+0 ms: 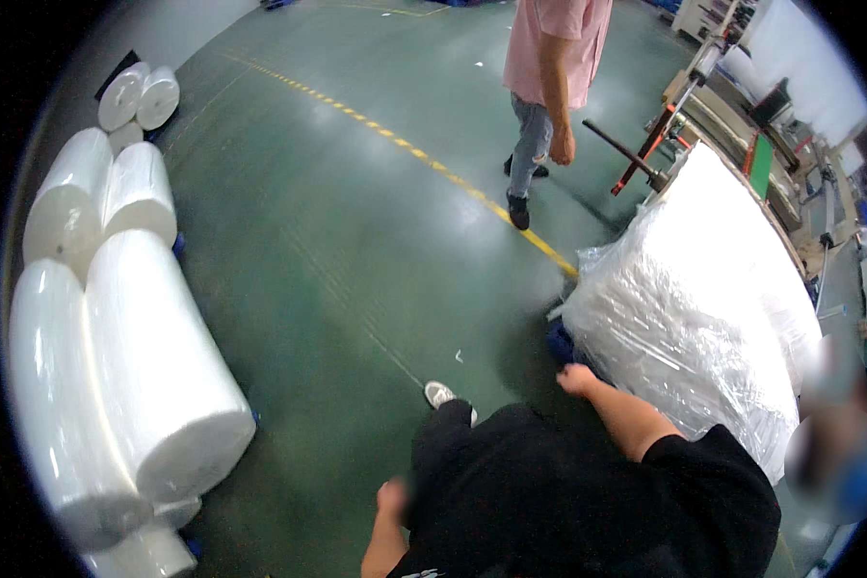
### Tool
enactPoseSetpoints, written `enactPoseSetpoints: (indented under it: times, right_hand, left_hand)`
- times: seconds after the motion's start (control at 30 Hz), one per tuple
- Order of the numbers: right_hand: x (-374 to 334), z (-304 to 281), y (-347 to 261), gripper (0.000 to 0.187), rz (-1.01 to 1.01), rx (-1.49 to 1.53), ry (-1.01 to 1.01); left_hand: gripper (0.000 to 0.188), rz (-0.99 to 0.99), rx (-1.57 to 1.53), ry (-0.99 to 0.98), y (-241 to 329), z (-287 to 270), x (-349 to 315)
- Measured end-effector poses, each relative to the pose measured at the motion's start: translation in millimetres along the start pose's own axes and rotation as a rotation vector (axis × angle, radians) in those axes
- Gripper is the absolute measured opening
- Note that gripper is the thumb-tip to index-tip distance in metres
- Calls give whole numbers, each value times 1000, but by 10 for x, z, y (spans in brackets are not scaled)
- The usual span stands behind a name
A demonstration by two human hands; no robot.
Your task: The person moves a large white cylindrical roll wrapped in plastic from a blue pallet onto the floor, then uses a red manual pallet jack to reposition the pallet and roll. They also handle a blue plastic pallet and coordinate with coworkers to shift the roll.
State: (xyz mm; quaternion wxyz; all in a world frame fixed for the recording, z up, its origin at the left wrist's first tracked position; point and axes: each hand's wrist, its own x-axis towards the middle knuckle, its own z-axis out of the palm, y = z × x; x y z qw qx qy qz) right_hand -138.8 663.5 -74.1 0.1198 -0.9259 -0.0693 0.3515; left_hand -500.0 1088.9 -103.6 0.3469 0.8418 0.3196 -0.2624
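Note:
My right hand [576, 379] hangs with its fingers curled in, and nothing shows in it. It is close to a large white roll in clear plastic wrap [665, 347], beside a dark blue piece [561, 342] low at the roll's near end; contact cannot be made out. Down at my left side hangs my left hand [392, 497], partly smeared, so its fingers do not show clearly. No object is visible in it. One light shoe [439, 394] of mine is forward on the green floor [356, 289].
Several big white rolls [154, 356] lie along the left side. A person in a pink shirt [555, 58] stands ahead by a yellow floor line [433, 166]. A machine with a dark bar [615, 144] and a green panel [761, 166] is at the right. Further right is a blurred patch.

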Motion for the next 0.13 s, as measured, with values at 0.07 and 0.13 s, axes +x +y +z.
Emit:
enactPoseSetpoints:
  times: [0.07, 0.13]
  right_hand:
    - [-17, -30, -27, 42, 128, -53, -212]
    - [-24, -254, -270, 43, 310, 104, -378]
  left_hand:
    - [30, -244, -298, 79, 91, -515, 663]
    - [28, -121, -154, 22, -95, -972, 1147]
